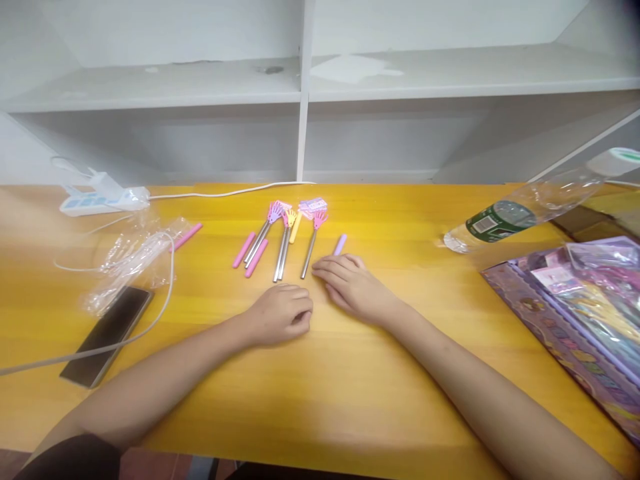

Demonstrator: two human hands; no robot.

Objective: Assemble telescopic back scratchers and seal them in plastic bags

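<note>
My left hand [281,315] rests on the yellow table in a loose fist, thumb against the fingers, with nothing showing in it. My right hand [353,283] lies palm down with its fingers stretched out. Just beyond those fingers is a purple tube [341,244], its near end hidden; whether they touch I cannot tell. Ahead lie several small back scratchers with hand-shaped heads and metal rods: a pink one [315,233] close to my right fingertips, a yellow one [289,230] and a purple one [273,217]. Pink tubes [257,259] and a yellow tube [295,227] lie among them.
On the left are a power strip [107,199], clear plastic wrappers [135,263], another pink tube [186,237] and a phone [107,337] crossed by a white cable [150,325]. A tilted bottle [505,219] and a purple box [545,327] of packaged items stand right. White shelving [303,133] borders the back.
</note>
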